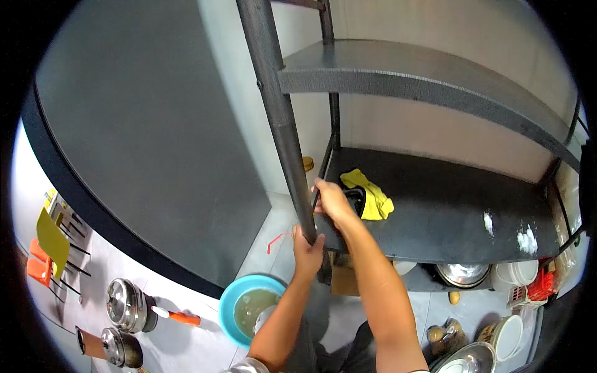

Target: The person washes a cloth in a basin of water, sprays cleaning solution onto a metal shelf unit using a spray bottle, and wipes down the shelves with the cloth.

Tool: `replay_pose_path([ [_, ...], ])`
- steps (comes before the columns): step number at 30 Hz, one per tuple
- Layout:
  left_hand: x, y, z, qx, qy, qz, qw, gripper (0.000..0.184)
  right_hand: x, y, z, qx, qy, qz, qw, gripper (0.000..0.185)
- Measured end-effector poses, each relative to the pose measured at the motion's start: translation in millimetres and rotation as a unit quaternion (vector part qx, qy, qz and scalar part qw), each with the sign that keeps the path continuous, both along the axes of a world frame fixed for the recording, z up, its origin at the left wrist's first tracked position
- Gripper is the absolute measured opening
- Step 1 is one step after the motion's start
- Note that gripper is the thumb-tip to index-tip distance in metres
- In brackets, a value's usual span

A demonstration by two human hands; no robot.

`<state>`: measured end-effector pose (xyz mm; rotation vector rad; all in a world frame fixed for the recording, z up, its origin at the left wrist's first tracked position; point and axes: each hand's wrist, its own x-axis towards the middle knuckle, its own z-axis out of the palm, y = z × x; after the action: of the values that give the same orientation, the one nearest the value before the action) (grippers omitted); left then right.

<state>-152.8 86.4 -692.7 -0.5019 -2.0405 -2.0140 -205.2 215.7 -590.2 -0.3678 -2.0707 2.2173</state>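
A black metal shelving unit stands before me, its front corner post (283, 140) rising past both hands. My left hand (306, 250) is closed around the lower part of this post. Just above and to the right, my right hand (331, 200) is closed at the thin side bar (326, 160) by the lower shelf (429, 193); its fingertips are partly hidden behind the post. A crumpled yellow cloth (373, 196) lies on that shelf beside my right wrist, against a black object (354, 200) I cannot make out. White powder or foam (527, 240) sits in patches at the shelf's right.
A turquoise basin (227, 311) of cloudy water stands on the floor at my left. Lidded metal pots (126, 304) and an orange-handled tool (183, 317) are further left. An upper shelf (429, 84) overhangs the lower one. White buckets (511, 336) and a metal bowl (479, 357) sit at right.
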Motion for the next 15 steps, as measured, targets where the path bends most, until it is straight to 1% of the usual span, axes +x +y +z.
replay_pose_path([
  [1, -1, -1, 3, -0.004, 0.006, -0.001, 1.000, 0.038, -1, -4, -4, 0.007, 0.006, -0.027, 1.000, 0.037],
  [3, 3, -1, 5, -0.009, 0.010, -0.001, 1.000, 0.037, 2, -9, -17, 0.002, 0.051, -0.031, 0.998, 0.052],
  [5, 4, 1, 10, -0.011, 0.028, 0.012, 0.999, 0.037, 19, -14, -19, 0.002, 0.024, 0.007, 1.000, 0.053],
  [6, 5, 3, 10, -0.011, 0.036, 0.019, 0.999, 0.036, 27, -14, -14, 0.024, 0.030, 0.001, 0.999, 0.052],
  [7, 4, 3, 9, -0.009, 0.020, 0.016, 1.000, 0.037, 33, -13, -8, 0.133, 0.062, -0.042, 0.988, 0.051],
  [8, 3, 2, 5, -0.008, 0.005, 0.013, 1.000, 0.038, 38, -10, -3, 0.239, 0.095, -0.085, 0.963, 0.049],
  [9, 2, 1, 3, -0.009, -0.011, 0.010, 1.000, 0.038, 43, -7, 3, 0.340, 0.125, -0.126, 0.924, 0.048],
  [10, 3, 0, 8, -0.021, -0.008, 0.012, 1.000, 0.039, 49, 0, 11, 0.467, 0.202, -0.193, 0.839, 0.044],
  [11, 6, -2, 11, -0.033, -0.006, 0.015, 0.999, 0.040, 58, 10, 21, 0.540, 0.173, -0.220, 0.793, 0.038],
  [12, 8, -2, 14, -0.044, -0.005, 0.018, 0.999, 0.041, 60, 23, 12, 0.660, 0.163, -0.302, 0.669, 0.041],
  [13, 7, -2, 13, -0.050, -0.004, 0.019, 0.999, 0.041, 69, 33, 12, 0.731, 0.091, -0.324, 0.594, 0.048],
  [15, 7, -3, 11, -0.066, -0.006, 0.018, 0.998, 0.041, 80, 51, 1, 0.677, -0.023, -0.283, 0.679, 0.051],
])
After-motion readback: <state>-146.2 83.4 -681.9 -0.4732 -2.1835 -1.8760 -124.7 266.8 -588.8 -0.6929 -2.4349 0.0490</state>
